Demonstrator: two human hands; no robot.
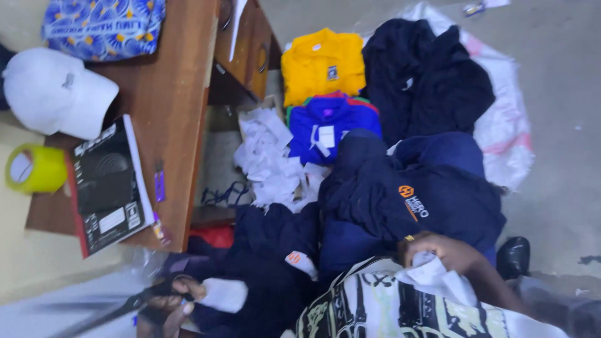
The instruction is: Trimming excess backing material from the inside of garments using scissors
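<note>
**Scissors in one hand, white cloth scrap in the other, above a heap of navy garments**

Nearest to me, at the bottom edge of the view, my left hand [172, 300] is clenched through the handles of a pair of dark metal scissors [113, 312], whose blades point out to the left, blurred. Just beside that hand lies a white fabric patch [224, 294] on the dark navy garment pile [375, 206]. My right hand [441, 253] is closed on a crumpled white cloth scrap [438, 275], held over a black-and-white printed fabric [388, 310] that covers my lap.

Beyond the hands the navy pile spreads across the floor, one piece showing an orange emblem. Further out sit a heap of white paper scraps [275, 156], a folded royal-blue shirt [332, 125] and a folded yellow polo shirt [322, 62], with a black garment [426, 75] on a white sack [501, 131].

To the left stands a brown wooden table [169, 94]. At its near edge lies a black booklet [106, 188]; a yellow tape roll [34, 168] and a white cap [56, 91] sit along its left edge.
</note>
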